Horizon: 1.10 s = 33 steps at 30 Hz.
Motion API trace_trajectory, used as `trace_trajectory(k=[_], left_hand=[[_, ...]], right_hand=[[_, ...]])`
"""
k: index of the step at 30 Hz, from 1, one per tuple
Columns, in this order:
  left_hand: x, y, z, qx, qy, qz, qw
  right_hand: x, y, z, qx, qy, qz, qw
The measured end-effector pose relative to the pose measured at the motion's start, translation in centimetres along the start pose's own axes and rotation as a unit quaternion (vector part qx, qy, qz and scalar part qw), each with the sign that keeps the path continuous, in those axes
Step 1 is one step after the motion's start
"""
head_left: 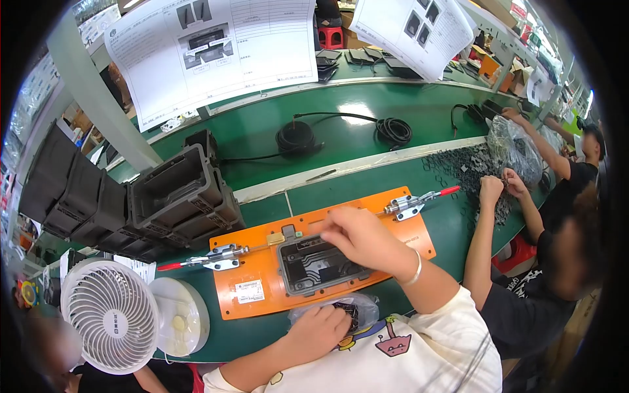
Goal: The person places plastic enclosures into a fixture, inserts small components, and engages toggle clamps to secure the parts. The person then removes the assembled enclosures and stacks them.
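Note:
An orange fixture plate (236, 275) lies on the green bench, with a red-handled toggle clamp (226, 257) on its left and another clamp (407, 205) on its right. In its middle sits an open dark grey housing (321, 265). Over the housing's upper right part is my right hand (357, 236), fingers bent together; whatever they hold, if anything, is hidden. My left hand (319, 333) rests on a clear plastic bag (362, 308) of small dark parts at the plate's front edge, its fingers curled and their tips partly out of sight.
Stacked dark housings (177, 196) stand at the left, behind a white fan (110, 316). Coiled black cables (295, 137) lie on the green surface behind. Small black parts (468, 170) are piled at the right, near a co-worker's hands (501, 187). Printed sheets (216, 52) hang above.

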<state>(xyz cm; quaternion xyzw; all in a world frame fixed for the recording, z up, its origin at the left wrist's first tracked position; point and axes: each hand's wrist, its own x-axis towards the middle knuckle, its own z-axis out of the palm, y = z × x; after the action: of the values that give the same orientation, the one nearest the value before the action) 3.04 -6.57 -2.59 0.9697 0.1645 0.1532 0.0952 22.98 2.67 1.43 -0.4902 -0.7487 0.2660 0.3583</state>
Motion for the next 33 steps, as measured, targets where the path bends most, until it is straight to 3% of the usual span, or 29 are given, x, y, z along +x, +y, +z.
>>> trace_trajectory(k=[3,5,6,7,9,18,26,28,33], left_hand=[[0.2,-0.1,1.1,0.042,-0.057,-0.008,0.997],[0.5,-0.1,0.9,0.027,-0.080,-0.007,0.996],[0.6,-0.1,0.8,0.021,-0.099,-0.006,0.995],[0.7,-0.2,0.8,0.014,-0.117,-0.006,0.993],[0.8,-0.5,0.7,0.005,-0.119,-0.003,0.993],[0.0,-1.9,-1.1,-0.178,-0.052,-0.030,0.982],[-0.1,-2.3,-2.4,-0.155,-0.043,-0.044,0.986],[0.1,-2.4,-3.3,-0.165,0.066,-0.079,0.981],[-0.2,-6.2,-4.3,-0.081,0.285,-0.209,0.932]], right_hand=[[-3.6,-0.9,0.1,-0.069,-0.049,0.014,0.996],[-5.4,0.9,2.1,-0.055,-0.054,-0.045,0.996],[-5.9,1.3,2.6,-0.159,-0.059,-0.092,0.981],[-6.3,1.3,2.8,-0.159,-0.057,-0.090,0.981],[-6.8,1.2,2.9,-0.183,0.004,-0.127,0.975],[-6.7,1.4,3.0,-0.170,0.015,-0.128,0.977],[-6.8,1.1,2.6,-0.117,0.022,-0.130,0.984],[-7.3,1.1,2.3,-0.056,0.056,-0.164,0.983],[-9.3,0.2,2.4,-0.060,-0.066,-0.271,0.958]])
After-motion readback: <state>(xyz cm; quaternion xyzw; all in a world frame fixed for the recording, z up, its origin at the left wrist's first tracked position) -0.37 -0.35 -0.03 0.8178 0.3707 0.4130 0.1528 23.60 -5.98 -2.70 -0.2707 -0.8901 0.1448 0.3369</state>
